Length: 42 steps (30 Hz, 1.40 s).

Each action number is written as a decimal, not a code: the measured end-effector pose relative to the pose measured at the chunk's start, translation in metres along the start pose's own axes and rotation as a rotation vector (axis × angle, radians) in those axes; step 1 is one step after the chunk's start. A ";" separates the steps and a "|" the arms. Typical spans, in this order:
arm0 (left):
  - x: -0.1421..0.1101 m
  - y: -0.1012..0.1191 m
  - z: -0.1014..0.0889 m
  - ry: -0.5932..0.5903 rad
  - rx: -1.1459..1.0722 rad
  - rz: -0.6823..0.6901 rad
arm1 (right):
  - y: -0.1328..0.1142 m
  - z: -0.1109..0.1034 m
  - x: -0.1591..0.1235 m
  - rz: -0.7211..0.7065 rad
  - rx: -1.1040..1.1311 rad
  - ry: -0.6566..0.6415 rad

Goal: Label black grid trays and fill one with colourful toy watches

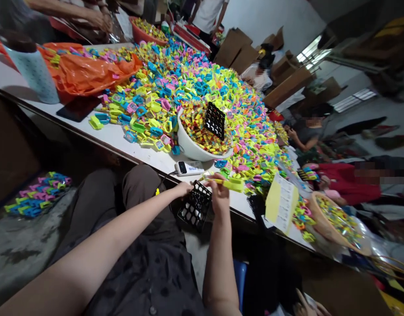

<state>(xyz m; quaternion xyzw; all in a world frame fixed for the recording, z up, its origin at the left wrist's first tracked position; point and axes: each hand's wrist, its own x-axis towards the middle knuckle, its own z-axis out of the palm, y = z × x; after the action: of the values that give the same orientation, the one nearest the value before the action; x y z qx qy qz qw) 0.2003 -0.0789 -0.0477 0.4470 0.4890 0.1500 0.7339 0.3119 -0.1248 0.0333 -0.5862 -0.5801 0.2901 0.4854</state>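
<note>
My left hand (184, 189) is closed on the upper edge of a black plastic grid tray (195, 206), which hangs tilted over my lap beside the table edge. In my right hand (219, 193), pinched between the fingers, is a yellow toy watch (234, 184), held just above the tray's right side. A white bowl (192, 150) full of small wrapped yellow and red pieces stands on the table ahead of my hands. Another black grid tray (215, 120) leans upright in that bowl. Around it spreads a big heap of colourful toy watches (155, 103).
By the table edge lies a white power bank (189, 168). At left are a dark phone (78, 108), a light blue bottle (35, 72) and an orange plastic bag (86, 74). A yellow-white sheet (281, 204) and a tan basket (336, 228) stand right. Several co-workers sit around the table.
</note>
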 end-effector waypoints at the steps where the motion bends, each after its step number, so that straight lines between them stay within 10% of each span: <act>1: 0.003 -0.001 0.001 -0.011 0.022 -0.022 | 0.012 -0.018 0.000 0.040 -0.010 0.126; 8: 0.009 -0.006 0.005 -0.084 0.068 -0.047 | 0.078 -0.041 0.019 0.244 -0.119 0.155; 19: 0.008 -0.003 0.003 -0.021 0.273 0.065 | 0.093 -0.006 0.041 0.268 -0.332 0.049; 29: 0.009 0.026 -0.008 0.453 0.590 0.761 | 0.105 -0.003 0.042 0.226 -0.376 0.066; 42: 0.032 0.027 -0.005 0.412 0.729 0.717 | 0.096 -0.012 0.031 0.058 -0.243 -0.088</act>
<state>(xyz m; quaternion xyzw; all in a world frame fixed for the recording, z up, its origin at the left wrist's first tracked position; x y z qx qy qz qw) 0.2171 -0.0400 -0.0455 0.7722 0.4600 0.2958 0.3234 0.3655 -0.0834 -0.0423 -0.6441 -0.6145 0.2570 0.3760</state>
